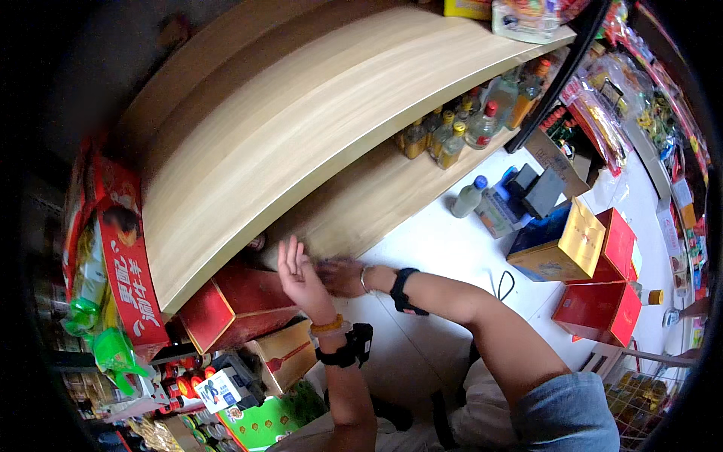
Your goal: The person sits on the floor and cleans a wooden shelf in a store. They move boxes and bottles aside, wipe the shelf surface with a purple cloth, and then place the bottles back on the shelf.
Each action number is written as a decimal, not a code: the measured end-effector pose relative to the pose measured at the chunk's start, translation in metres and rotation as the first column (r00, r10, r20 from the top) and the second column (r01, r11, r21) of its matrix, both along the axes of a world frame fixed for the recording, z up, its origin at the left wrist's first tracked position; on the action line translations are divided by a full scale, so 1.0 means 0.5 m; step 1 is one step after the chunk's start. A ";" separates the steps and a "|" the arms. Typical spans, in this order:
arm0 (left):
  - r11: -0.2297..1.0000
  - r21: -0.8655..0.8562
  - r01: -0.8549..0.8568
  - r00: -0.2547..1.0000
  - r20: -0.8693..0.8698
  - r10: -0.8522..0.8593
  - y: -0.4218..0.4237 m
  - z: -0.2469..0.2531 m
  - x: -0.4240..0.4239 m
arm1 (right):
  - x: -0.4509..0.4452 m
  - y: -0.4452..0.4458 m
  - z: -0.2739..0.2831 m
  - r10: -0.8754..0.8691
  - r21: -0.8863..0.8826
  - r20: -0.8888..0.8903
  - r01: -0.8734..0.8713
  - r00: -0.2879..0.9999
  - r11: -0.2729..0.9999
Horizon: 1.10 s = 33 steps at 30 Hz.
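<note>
My left hand [299, 277] is raised with its palm turned up and its fingers extended, in front of the lower wooden shelf [339, 226]. Nothing shows in it. Just right of it, my right hand [339, 277] reaches to the lower shelf; it is blurred and partly behind the left hand, so whether it holds anything is unclear. A red box [248, 308] stands beside the left hand. Under the upper wooden shelf [350, 107], a small round item [257, 243] shows dimly. Several glass bottles [452, 148] with yellow and red caps stand farther along the lower shelf.
On the white tiled floor [390, 265] are a blue-capped bottle [469, 198], a gold and blue box [576, 240] and red boxes [599, 313]. A black post [559, 79] rises at the shelf's end. Packaged goods and a green box [265, 421] lie at lower left. Another person's hand [695, 308] shows at far right.
</note>
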<state>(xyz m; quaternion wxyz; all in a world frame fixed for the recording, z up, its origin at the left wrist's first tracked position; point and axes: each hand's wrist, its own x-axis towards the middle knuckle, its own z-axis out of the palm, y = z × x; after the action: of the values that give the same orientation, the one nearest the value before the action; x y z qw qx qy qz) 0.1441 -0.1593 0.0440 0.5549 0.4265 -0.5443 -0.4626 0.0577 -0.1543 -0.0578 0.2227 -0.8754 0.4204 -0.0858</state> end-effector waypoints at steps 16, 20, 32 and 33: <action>0.533 0.341 0.774 0.630 -0.498 -0.596 0.142 -0.147 -0.130 | -0.309 0.404 0.178 -0.752 0.684 0.466 -0.350 -0.466 0.641; 0.385 0.338 0.859 0.504 -0.426 -0.751 0.190 -0.163 -0.167 | -0.336 0.444 0.181 -0.714 0.728 0.382 -0.285 -0.587 0.623; 0.025 0.335 0.942 0.155 -0.365 -0.918 0.184 -0.142 -0.189 | -0.382 0.479 0.115 -0.742 0.869 0.319 -0.131 -0.590 0.478; -0.032 0.323 0.946 0.118 -0.433 -0.894 0.190 -0.163 -0.179 | -0.389 0.491 0.099 -0.761 0.894 0.267 -0.142 -0.591 0.424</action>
<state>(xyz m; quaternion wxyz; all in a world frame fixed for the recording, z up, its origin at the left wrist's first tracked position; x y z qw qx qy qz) 0.0544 -0.0643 -0.0377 -0.0140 0.0679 -0.5059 -0.8598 -0.1366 0.0912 -0.0082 0.6184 0.0189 0.3919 -0.6809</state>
